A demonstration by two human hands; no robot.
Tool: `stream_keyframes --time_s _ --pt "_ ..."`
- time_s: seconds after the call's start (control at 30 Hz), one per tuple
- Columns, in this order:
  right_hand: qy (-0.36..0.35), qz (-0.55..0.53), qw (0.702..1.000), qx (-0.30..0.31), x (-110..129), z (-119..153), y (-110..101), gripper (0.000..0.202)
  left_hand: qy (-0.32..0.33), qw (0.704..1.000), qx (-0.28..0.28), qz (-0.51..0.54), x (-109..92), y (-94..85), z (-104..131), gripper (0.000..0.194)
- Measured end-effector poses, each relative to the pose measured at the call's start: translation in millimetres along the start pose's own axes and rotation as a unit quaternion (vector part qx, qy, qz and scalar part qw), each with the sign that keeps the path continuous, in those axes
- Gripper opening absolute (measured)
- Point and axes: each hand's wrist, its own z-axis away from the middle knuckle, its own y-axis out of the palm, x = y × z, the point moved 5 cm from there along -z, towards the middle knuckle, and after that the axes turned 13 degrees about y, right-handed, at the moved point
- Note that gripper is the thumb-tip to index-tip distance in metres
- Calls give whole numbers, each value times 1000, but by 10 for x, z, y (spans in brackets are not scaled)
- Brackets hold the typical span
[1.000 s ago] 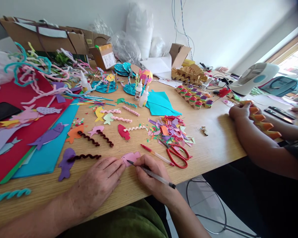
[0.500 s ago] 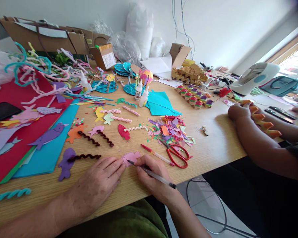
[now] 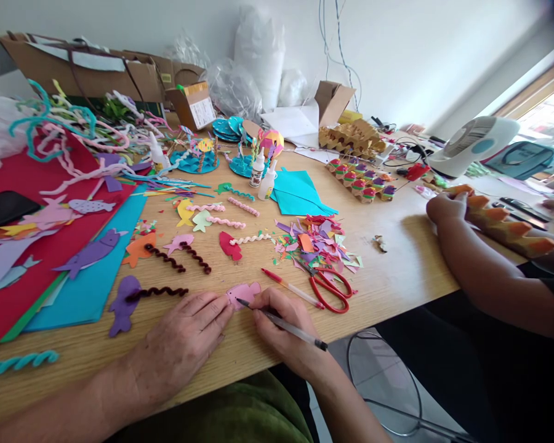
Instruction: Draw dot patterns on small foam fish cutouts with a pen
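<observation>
A small pink paper fish lies on the wooden table near its front edge. My left hand rests flat beside it, fingertips on the fish's left end. My right hand is closed around a black pen, whose tip touches the fish or hovers just over it. Behind my left hand, a purple paper fish has a dark twisted pipe cleaner on it. Several more paper fish, among them a red one and an orange one, lie farther back with twisted stems.
Red scissors and a red pen lie right of my right hand, before a heap of paper scraps. Glue bottles stand farther back. At right, another person's hands hold an orange-tipped egg carton.
The other person's egg carton has shifted and turned, showing more of its length to the right. My hands and the pink fish look unmoved.
</observation>
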Motion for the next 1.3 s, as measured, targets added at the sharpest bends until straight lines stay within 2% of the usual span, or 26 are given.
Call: stream_keyframes --time_s 1.3 --pt "2 13 1000 -9 17 -8 -4 12 1 1000 5 5 0 -29 -22 32"
